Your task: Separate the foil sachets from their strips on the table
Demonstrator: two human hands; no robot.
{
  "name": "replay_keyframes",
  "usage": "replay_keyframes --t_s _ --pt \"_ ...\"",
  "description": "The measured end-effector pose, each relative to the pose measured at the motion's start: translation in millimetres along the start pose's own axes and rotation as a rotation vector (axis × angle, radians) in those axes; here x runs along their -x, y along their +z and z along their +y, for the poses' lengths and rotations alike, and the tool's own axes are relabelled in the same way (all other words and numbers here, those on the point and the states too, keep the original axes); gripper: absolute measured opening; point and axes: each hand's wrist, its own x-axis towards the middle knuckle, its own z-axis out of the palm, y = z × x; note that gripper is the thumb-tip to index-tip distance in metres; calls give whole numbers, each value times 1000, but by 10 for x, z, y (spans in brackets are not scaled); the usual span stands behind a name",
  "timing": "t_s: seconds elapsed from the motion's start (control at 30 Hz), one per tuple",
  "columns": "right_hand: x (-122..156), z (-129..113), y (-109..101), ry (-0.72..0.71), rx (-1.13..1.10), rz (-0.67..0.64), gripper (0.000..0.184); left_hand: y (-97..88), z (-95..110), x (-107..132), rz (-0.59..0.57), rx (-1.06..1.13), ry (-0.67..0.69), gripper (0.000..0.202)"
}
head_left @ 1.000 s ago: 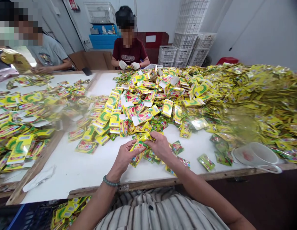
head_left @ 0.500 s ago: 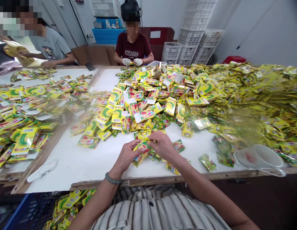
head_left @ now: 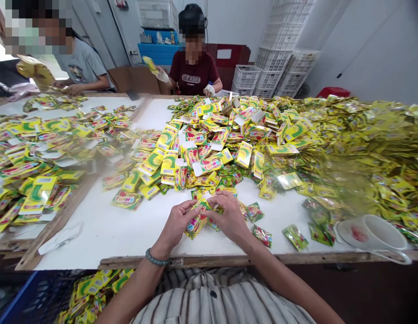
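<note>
A small yellow-green printed packet point(head_left: 194, 226) with red lettering is between my two hands, tilted above the white table. My left hand point(head_left: 177, 221), with a beaded bracelet on its wrist, pinches the packet's left side between thumb and fingers. My right hand point(head_left: 228, 217) is closed at its upper right edge, the fingers bent and partly covering it. Small green sachets point(head_left: 255, 212) lie just right of my right hand, and others are partly hidden under it. Beyond my hands rises a heap of yellow printed cartons point(head_left: 209, 165), several with white end flaps open.
A huge pile of yellow sachets point(head_left: 380, 153) covers the right side. A translucent white mug point(head_left: 386, 234) stands at the near right edge. Wooden strips point(head_left: 65, 216) divide the table at left. Two people work across it. A blue crate point(head_left: 33, 297) of cartons sits below.
My right hand's fingers have shifted on the packet, which both hands still hold. A yellow packet by my right forearm no longer shows. The person opposite has raised a gloved hand with a yellow item.
</note>
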Motion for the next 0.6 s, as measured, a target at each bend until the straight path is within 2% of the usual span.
replay_keyframes --t_s 0.07,0.2,0.3,0.37,0.43,0.5,0.53,0.57,0.6 --pt "3 -24 22 12 16 -15 4 -22 5 1 11 -35 23 45" --pt "-21 -48 45 -2 -45 -211 17 -75 1 10 29 -69 2 45" --pt "-59 -30 102 7 -170 -280 10 -78 6 32 -22 -45 -57 51" --pt "-87 -14 165 31 -293 -281 15 -76 13 50 -87 -28 -120 52" --pt "-129 10 200 29 -333 -199 18 -124 47 68 -148 -82 -185 50" --pt "-206 60 165 -10 -236 -27 13 -285 160 92 -135 -245 -200 46" --pt "-261 102 116 -29 -167 62 12 -421 263 110 -75 -348 -187 46" --pt "-326 158 51 -39 -100 142 12 -592 399 134 33 -447 -146 46" --pt "-400 225 -24 -38 -45 200 13 -792 565 164 202 -533 -90 47"
